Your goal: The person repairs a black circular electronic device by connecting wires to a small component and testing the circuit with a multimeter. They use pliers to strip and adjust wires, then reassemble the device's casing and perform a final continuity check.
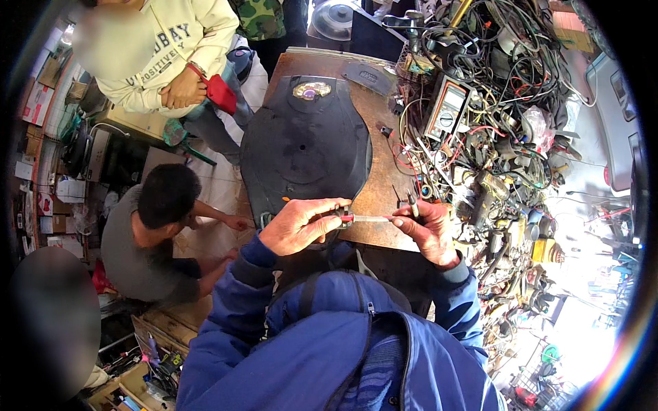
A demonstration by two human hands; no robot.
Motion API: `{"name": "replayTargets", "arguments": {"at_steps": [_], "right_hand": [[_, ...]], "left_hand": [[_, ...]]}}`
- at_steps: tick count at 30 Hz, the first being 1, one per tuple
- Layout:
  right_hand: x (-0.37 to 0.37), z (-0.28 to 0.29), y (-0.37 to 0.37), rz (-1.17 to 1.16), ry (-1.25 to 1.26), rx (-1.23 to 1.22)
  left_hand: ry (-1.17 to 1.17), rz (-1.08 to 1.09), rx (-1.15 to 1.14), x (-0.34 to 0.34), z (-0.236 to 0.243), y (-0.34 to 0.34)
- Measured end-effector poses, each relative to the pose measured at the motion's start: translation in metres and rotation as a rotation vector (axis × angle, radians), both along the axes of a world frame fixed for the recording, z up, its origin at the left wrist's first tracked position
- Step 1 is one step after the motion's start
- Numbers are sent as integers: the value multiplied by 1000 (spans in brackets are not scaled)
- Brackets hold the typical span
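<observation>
Both hands are raised over the near edge of the table. My left hand (296, 227) is closed, thumb and forefinger pinching a small dark piece with red on it (347, 218). From that piece a thin pale strip (371, 218) runs across to my right hand (428, 231), whose thumb and finger close on its reddish end. A slim pen-shaped metal tool (413, 205) also sticks up from between the right fingers; its exact kind is hard to make out. Just beyond the hands lies a large black rounded panel (308, 147), with a colored emblem near its far end.
Right of the panel, the brown table (387, 144) holds a multimeter (449, 108) and a big heap of cables and parts (507, 144). A flat dark plate (368, 77) lies farther back. At left, one person (151, 233) crouches and another (178, 55) stands.
</observation>
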State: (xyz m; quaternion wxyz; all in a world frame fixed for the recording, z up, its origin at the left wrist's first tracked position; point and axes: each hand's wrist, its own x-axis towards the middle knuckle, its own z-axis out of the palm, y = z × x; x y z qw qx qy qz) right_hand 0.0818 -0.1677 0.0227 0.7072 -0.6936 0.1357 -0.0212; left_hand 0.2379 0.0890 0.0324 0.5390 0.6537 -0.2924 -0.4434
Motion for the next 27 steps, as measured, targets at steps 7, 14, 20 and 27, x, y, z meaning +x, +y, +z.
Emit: {"name": "replayTargets", "arguments": {"at_steps": [7, 14, 20, 27], "right_hand": [[4, 4, -4, 26, 31, -362], [27, 19, 24, 371, -123, -825], [31, 13, 31, 300, -154, -719], [34, 4, 26, 387, -158, -672]], "left_hand": [[-453, -193, 0, 6, 14, 4], [-350, -60, 39, -3, 0, 7], [-350, -1, 8, -3, 3, 2], [-357, -13, -29, -2, -1, -4]]}}
